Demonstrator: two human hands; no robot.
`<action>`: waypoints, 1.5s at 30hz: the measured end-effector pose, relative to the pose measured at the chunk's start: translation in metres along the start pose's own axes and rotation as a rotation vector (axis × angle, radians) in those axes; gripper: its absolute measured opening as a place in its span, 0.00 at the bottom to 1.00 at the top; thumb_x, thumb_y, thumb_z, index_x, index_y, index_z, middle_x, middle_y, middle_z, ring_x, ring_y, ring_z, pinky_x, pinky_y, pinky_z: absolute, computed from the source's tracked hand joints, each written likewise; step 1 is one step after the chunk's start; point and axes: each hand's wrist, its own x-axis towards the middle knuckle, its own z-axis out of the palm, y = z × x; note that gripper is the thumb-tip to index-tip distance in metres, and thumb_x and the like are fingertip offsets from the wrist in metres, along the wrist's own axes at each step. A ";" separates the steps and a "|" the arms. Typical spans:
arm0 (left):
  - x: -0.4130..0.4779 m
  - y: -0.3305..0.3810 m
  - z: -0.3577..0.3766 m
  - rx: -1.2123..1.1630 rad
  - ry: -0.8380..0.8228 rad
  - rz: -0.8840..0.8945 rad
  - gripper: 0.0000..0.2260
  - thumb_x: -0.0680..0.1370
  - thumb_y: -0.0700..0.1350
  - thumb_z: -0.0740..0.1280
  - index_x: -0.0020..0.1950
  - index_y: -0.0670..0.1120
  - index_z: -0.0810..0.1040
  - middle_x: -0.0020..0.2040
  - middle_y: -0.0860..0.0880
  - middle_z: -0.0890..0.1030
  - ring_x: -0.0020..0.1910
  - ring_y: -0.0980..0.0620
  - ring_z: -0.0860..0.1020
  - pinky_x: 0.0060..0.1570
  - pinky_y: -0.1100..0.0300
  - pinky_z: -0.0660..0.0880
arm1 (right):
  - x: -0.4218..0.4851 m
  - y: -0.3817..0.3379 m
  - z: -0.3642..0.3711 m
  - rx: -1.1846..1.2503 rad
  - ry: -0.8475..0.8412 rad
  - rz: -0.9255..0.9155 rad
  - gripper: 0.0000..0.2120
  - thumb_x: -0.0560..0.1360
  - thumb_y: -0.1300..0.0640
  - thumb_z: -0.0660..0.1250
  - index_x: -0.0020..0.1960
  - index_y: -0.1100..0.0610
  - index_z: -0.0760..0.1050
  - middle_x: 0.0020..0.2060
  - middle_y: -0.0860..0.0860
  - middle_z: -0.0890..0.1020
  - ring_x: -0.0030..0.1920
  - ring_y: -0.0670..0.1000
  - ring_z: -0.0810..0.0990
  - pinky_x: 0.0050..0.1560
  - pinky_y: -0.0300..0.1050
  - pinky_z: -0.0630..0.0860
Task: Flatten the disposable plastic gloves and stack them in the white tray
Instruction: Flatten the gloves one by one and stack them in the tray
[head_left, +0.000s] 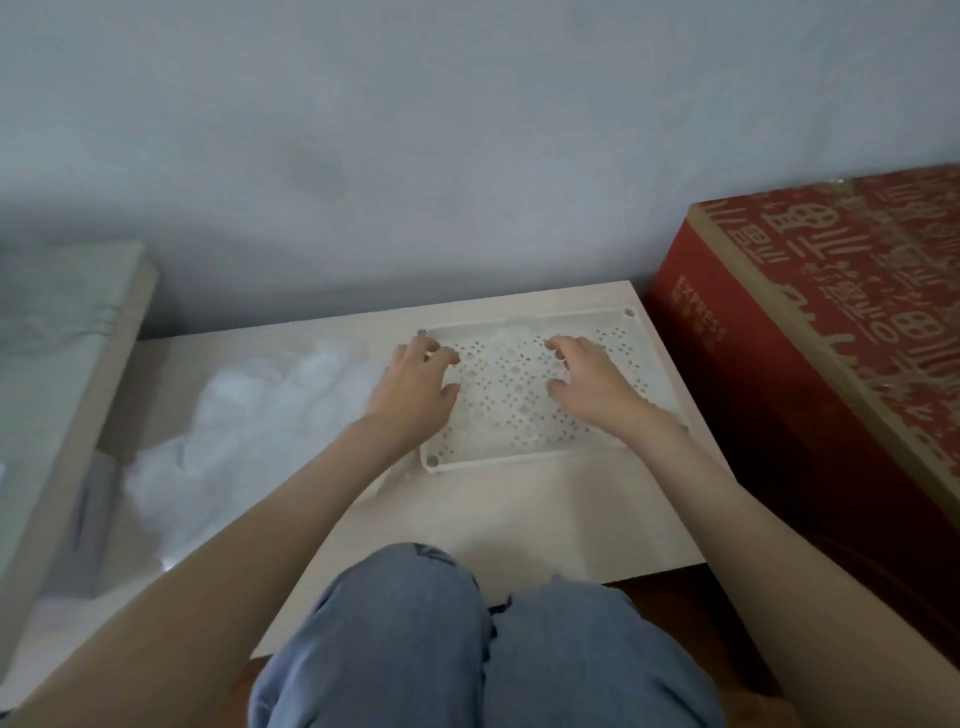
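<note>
Glove (500, 342) beneath left hand (415, 395), right hand (592, 385)

The red box (779, 415) at the right carries the word "EXPRESS" in pale capitals on its side face, running sideways near the upper edge, with a line of small characters beside it too blurred to read. Its top is covered with rows of large pale-gold Chinese characters, seen turned and at an angle, and none can be made out with certainty.

Red printed box (810, 374) right of pale board (519, 519), grey wall (467, 130), blue jeans (415, 649)
</note>
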 end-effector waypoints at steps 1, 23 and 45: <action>-0.008 -0.014 -0.005 0.050 0.031 -0.048 0.16 0.80 0.44 0.59 0.68 0.45 0.70 0.68 0.44 0.67 0.66 0.44 0.65 0.64 0.53 0.64 | 0.002 -0.012 0.006 0.023 -0.035 -0.035 0.26 0.77 0.58 0.63 0.73 0.54 0.62 0.68 0.54 0.68 0.70 0.55 0.64 0.70 0.53 0.62; -0.080 -0.122 -0.013 0.196 -0.016 -0.245 0.11 0.82 0.44 0.55 0.53 0.43 0.76 0.48 0.45 0.79 0.46 0.44 0.76 0.43 0.55 0.69 | 0.001 -0.118 0.080 -0.138 -0.285 -0.279 0.22 0.78 0.55 0.64 0.71 0.55 0.67 0.70 0.51 0.69 0.71 0.54 0.63 0.70 0.51 0.61; 0.047 0.017 0.065 0.243 -0.428 0.293 0.24 0.83 0.56 0.46 0.79 0.53 0.44 0.78 0.46 0.39 0.77 0.49 0.39 0.74 0.50 0.37 | 0.031 0.065 0.003 0.034 0.206 0.380 0.08 0.72 0.56 0.70 0.38 0.57 0.72 0.46 0.58 0.78 0.40 0.54 0.77 0.36 0.44 0.69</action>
